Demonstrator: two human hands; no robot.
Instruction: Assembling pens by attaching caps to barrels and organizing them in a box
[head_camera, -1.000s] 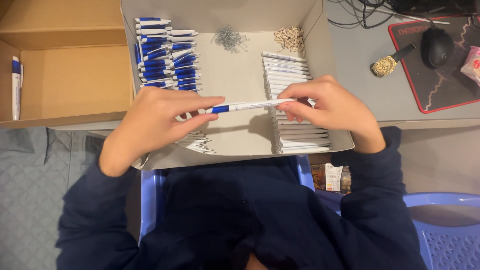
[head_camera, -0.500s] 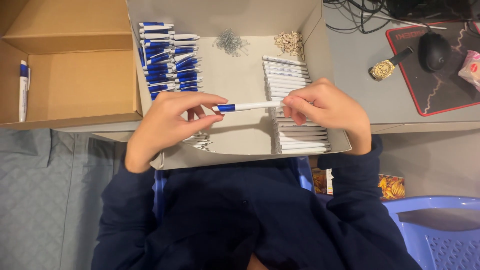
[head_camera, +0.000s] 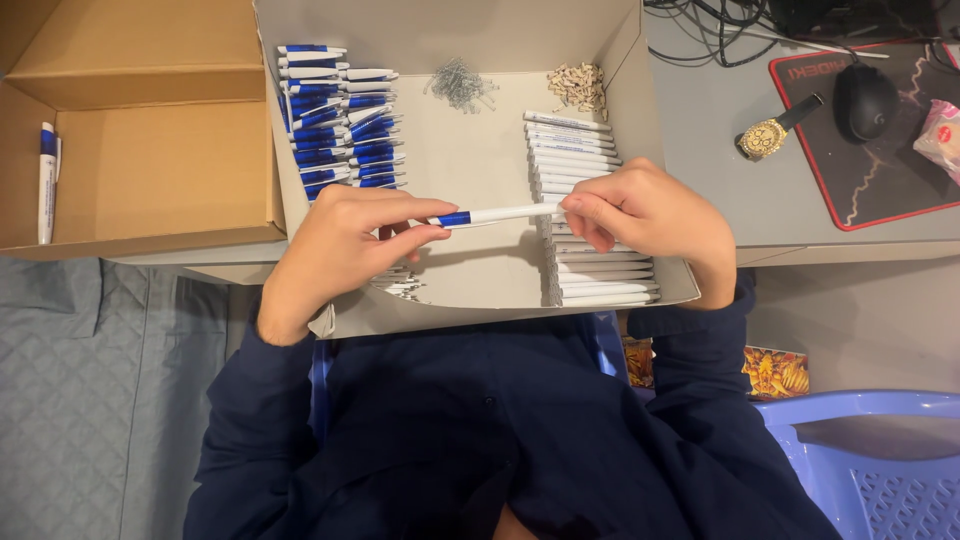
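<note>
- Pen (head_camera: 497, 214), white barrel with a blue end, lies level between your hands above the middle of the open cardboard tray (head_camera: 480, 290).
- Your left hand (head_camera: 340, 240) pinches the blue end, thumb and forefinger closed on it.
- Your right hand (head_camera: 650, 215) grips the white end, fingertips closed around it.
- At 10 o'clock from the pen sit stacked blue-and-white pen parts (head_camera: 335, 115); at 4 o'clock, a row of white barrels (head_camera: 590, 280).
- At 12 o'clock lie small metal springs (head_camera: 460, 82).
- At 9 o'clock, well apart, one finished pen (head_camera: 47, 180) rests in the brown box (head_camera: 150, 170).
</note>
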